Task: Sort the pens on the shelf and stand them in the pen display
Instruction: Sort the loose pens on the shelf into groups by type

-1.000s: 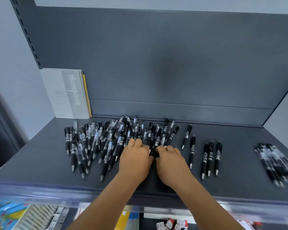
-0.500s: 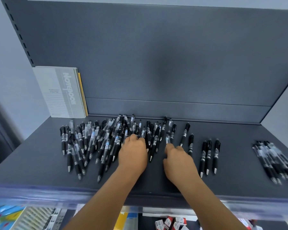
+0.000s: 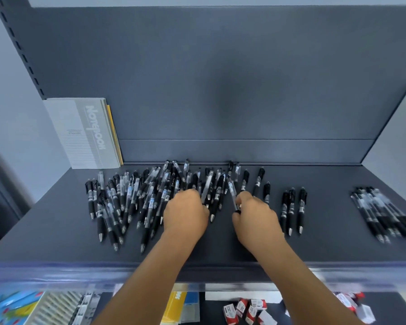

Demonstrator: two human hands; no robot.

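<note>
Head view: both hands work at the near edge of the pile (image 3: 150, 195) of pens on the shelf (image 3: 220, 245). The left hand (image 3: 185, 213) lies knuckles-up with its fingers curled down into the pens; a clear-barrelled pen (image 3: 206, 187) sticks up and away from its fingertips, and it seems to pinch that one, though the fingertips themselves are hidden under the hand. The right hand (image 3: 256, 216) pinches a second clear pen (image 3: 232, 193) between thumb and curled fingers, the barrel slanting up and to the left of the hand.

Just right of the right hand lie three black pens (image 3: 291, 208) side by side, tips toward the person. Well off to its right is a tidy batch (image 3: 382, 212) of clear ones, blurred. Left of the left hand the pile spreads, mixed and crossing, toward a notebook (image 3: 85, 132) standing against the back panel.

No pen display shows here, so the step in hand looks like sorting, not yet standing. I judge the work early: most pens remain unsorted. The next move calls for lifting each pinched pen free without dragging its neighbours, then carrying it rightward to the matching group, clear with clear and black with black.
</note>
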